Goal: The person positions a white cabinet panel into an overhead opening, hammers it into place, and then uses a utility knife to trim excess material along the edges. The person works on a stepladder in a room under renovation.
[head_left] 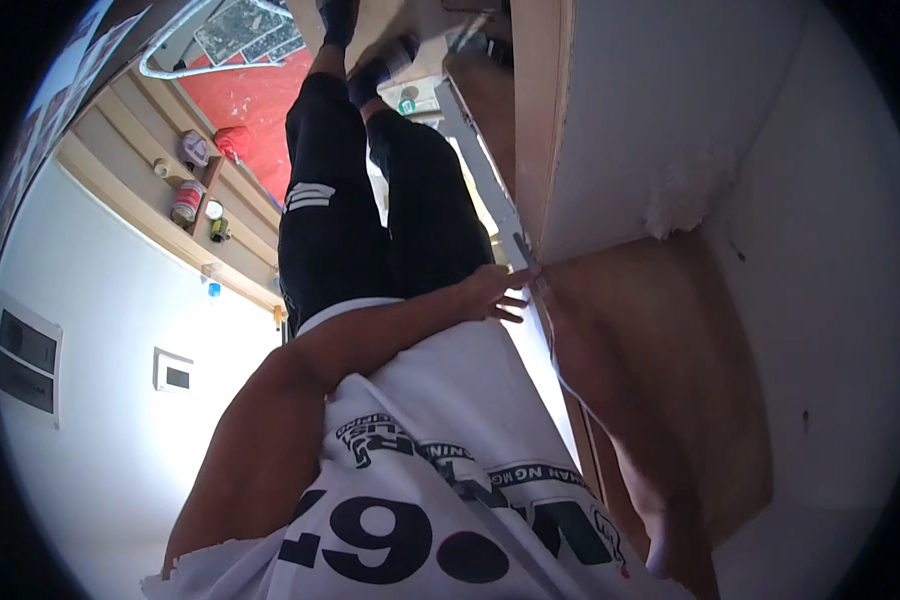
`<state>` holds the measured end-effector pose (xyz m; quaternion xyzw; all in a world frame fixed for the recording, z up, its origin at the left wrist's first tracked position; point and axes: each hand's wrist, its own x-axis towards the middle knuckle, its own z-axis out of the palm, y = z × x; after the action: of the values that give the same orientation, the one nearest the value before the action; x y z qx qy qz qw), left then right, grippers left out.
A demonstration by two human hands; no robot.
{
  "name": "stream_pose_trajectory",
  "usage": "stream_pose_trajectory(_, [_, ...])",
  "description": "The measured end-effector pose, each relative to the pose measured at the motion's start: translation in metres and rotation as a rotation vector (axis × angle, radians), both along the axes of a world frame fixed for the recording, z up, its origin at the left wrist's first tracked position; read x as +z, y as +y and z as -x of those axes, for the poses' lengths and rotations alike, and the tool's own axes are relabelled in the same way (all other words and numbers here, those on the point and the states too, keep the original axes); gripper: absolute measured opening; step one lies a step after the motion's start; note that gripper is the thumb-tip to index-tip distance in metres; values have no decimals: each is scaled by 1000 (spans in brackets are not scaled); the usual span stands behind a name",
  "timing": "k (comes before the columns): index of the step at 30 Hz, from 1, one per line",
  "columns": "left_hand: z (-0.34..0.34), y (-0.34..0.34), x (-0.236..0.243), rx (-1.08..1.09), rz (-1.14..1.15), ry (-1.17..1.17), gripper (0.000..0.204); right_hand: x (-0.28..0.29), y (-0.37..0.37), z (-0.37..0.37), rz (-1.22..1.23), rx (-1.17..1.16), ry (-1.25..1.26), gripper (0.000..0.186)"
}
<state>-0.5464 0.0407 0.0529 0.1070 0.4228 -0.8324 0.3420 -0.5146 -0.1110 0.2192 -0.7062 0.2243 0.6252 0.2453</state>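
Indoor room, seemingly under renovation, paint-splattered stepladder [250,35] on red floor covering [245,110], jar [186,202] on bare wooden shelving [120,120], small control panel [173,371] on white wall [120,455], brown wood panel [715,340]

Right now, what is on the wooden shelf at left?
On the wooden shelf sit a red-labelled jar, a pale roll and a greyish bundle; other small items are unclear. Anything behind the jar or black trousers is hidden.
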Motion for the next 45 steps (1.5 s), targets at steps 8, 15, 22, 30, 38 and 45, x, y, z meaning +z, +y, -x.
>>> stream_pose_trajectory(8, [-28,21,-10,-43,175,-19,97,37,16,-28,12,105,1,42])
stream_pose_trajectory(15, [-9,6,-6,-19,263,-97,73,24,0,-11,27,74,-17,45])
stream_pose_trajectory(22, [2,11,-18,-21,82,-11,67,-17,13,-32,-22,82,295,46])
stream_pose_trajectory(30, [-22,4,-18,146,-119,-11,64,30,-16,-40,83,-149,168,48])
stream_pose_trajectory(38, [-17,5,-25,38,-206,-434,32,45,-55,-73,30,-84,303,40])
stream_pose_trajectory(45, [-29,-9,-100,95,-394,-975,20,41,-65,-111,46,-311,-348,30])
